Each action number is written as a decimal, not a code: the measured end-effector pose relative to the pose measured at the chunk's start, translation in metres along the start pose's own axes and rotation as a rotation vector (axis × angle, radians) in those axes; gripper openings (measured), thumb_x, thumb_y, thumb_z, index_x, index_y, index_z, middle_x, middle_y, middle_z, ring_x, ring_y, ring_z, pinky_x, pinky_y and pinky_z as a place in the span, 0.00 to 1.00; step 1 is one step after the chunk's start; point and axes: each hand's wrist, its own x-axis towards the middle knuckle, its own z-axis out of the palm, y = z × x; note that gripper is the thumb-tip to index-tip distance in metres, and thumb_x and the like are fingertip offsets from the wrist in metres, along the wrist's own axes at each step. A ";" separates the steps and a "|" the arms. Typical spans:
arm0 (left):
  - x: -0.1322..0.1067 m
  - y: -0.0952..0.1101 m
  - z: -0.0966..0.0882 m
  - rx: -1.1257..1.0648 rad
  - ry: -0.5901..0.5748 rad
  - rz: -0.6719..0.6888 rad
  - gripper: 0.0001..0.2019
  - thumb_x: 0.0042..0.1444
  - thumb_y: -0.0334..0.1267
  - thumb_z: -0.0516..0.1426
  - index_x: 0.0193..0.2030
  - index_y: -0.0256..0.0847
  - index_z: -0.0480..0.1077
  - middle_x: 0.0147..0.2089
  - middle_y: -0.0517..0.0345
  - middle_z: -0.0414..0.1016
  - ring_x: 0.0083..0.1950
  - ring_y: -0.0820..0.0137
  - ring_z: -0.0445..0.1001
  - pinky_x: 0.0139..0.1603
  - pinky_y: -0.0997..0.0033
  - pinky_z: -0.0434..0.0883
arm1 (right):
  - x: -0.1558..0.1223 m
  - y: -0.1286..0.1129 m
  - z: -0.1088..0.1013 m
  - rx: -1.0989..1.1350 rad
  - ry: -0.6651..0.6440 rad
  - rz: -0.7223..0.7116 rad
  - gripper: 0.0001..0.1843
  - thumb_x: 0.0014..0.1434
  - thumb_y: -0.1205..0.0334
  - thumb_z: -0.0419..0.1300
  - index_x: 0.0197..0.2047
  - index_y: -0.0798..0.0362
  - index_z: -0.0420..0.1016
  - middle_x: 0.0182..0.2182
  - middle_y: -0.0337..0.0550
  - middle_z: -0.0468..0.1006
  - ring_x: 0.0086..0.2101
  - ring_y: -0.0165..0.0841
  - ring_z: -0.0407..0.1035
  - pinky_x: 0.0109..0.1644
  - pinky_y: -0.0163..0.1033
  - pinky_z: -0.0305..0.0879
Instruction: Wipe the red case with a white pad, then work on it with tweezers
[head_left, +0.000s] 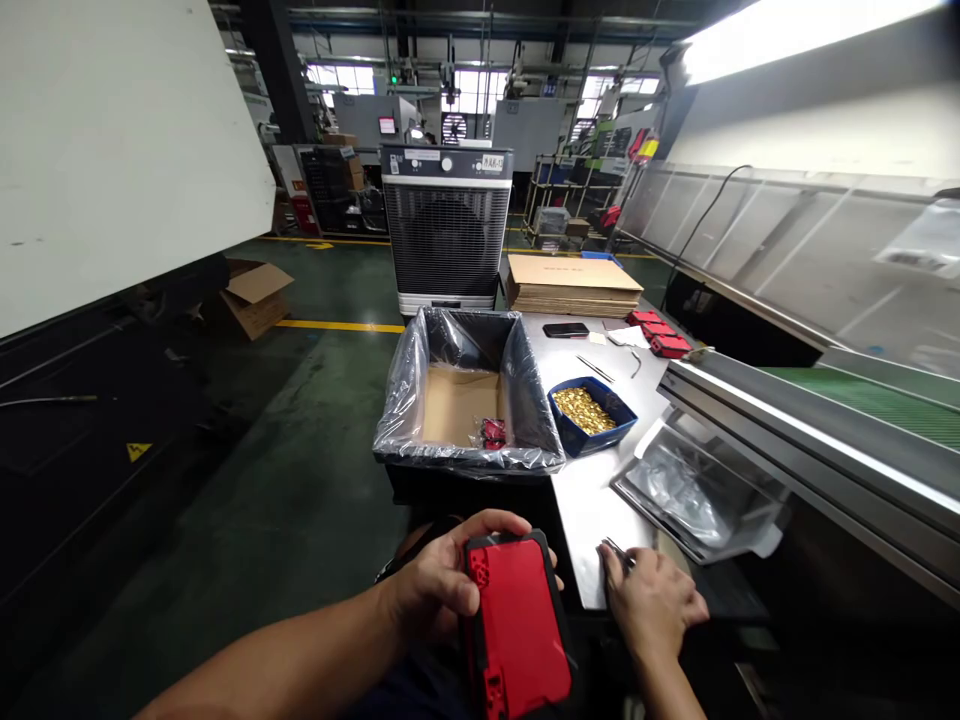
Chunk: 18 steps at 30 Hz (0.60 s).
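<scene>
My left hand [442, 580] grips a red plastic panel with a black rim [517, 630], held low in front of me. My right hand [651, 598] rests on the edge of the steel table [592, 500], its fingers pinched on a thin metal tool [616, 552] whose tip shows past the fingers. Ahead stands a cardboard box lined with a clear plastic bag [466, 395], with a small red part [493, 433] on its floor. Beside it sits a blue tray of small brass pieces [591, 412].
A pile of clear plastic bags [686, 490] lies right of the hands. Further back on the table are red parts [660, 334], a phone [565, 330], and stacked flat cardboard [574, 283]. A conveyor [840, 400] runs along the right. A large cooling fan [446, 230] stands behind the box.
</scene>
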 end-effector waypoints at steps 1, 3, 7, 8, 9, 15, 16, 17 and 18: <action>0.000 0.000 0.000 0.006 0.003 -0.007 0.35 0.41 0.37 0.74 0.58 0.43 0.72 0.60 0.42 0.76 0.61 0.49 0.76 0.61 0.48 0.70 | 0.001 -0.004 -0.003 0.060 0.002 0.030 0.34 0.57 0.38 0.46 0.41 0.63 0.74 0.48 0.78 0.73 0.54 0.73 0.60 0.63 0.73 0.46; 0.000 0.002 0.000 0.062 0.023 -0.037 0.38 0.42 0.39 0.75 0.61 0.44 0.71 0.62 0.41 0.74 0.61 0.49 0.75 0.61 0.50 0.70 | -0.003 -0.015 -0.014 0.211 0.002 0.110 0.39 0.53 0.33 0.48 0.43 0.63 0.73 0.51 0.79 0.72 0.56 0.73 0.60 0.63 0.75 0.46; -0.003 0.000 -0.005 0.529 0.106 -0.178 0.46 0.38 0.36 0.76 0.66 0.45 0.64 0.64 0.44 0.70 0.65 0.50 0.70 0.67 0.50 0.64 | -0.050 -0.054 -0.057 0.655 -0.208 0.141 0.34 0.58 0.31 0.52 0.47 0.54 0.73 0.45 0.57 0.80 0.47 0.50 0.74 0.55 0.54 0.69; -0.005 -0.003 -0.007 0.664 0.120 -0.211 0.48 0.37 0.35 0.75 0.66 0.45 0.63 0.64 0.45 0.69 0.66 0.50 0.68 0.68 0.50 0.63 | -0.067 -0.065 -0.068 0.754 -0.313 0.102 0.31 0.60 0.32 0.53 0.47 0.52 0.74 0.43 0.52 0.81 0.45 0.45 0.76 0.53 0.49 0.71; -0.007 -0.005 -0.009 0.767 0.130 -0.239 0.49 0.36 0.33 0.75 0.66 0.46 0.61 0.64 0.46 0.68 0.67 0.50 0.67 0.69 0.49 0.63 | -0.084 -0.076 -0.076 0.828 -0.392 0.065 0.32 0.59 0.30 0.55 0.48 0.50 0.75 0.41 0.48 0.83 0.43 0.43 0.77 0.50 0.45 0.73; -0.025 -0.018 -0.018 1.024 0.097 -0.388 0.52 0.37 0.28 0.70 0.69 0.54 0.53 0.62 0.53 0.69 0.64 0.52 0.71 0.67 0.52 0.68 | -0.141 -0.091 -0.066 1.256 -0.586 0.122 0.36 0.44 0.33 0.71 0.48 0.50 0.73 0.45 0.51 0.82 0.48 0.48 0.75 0.57 0.53 0.65; -0.028 -0.019 -0.019 1.066 0.085 -0.403 0.51 0.38 0.29 0.70 0.69 0.55 0.54 0.63 0.53 0.69 0.64 0.52 0.71 0.65 0.53 0.70 | -0.146 -0.087 -0.059 1.282 -0.594 0.152 0.36 0.45 0.32 0.70 0.47 0.50 0.73 0.44 0.51 0.82 0.47 0.48 0.75 0.56 0.54 0.65; -0.030 -0.020 -0.020 1.090 0.081 -0.407 0.49 0.41 0.31 0.70 0.69 0.55 0.54 0.63 0.53 0.69 0.64 0.52 0.71 0.65 0.54 0.70 | -0.149 -0.083 -0.052 1.301 -0.600 0.185 0.36 0.46 0.30 0.69 0.47 0.50 0.72 0.43 0.51 0.82 0.46 0.48 0.75 0.54 0.55 0.67; -0.031 -0.021 -0.023 1.094 0.081 -0.409 0.47 0.43 0.34 0.70 0.69 0.55 0.55 0.63 0.53 0.70 0.64 0.52 0.72 0.65 0.55 0.71 | -0.152 -0.079 -0.045 1.308 -0.603 0.218 0.36 0.46 0.30 0.69 0.46 0.50 0.72 0.42 0.51 0.82 0.44 0.48 0.76 0.53 0.55 0.68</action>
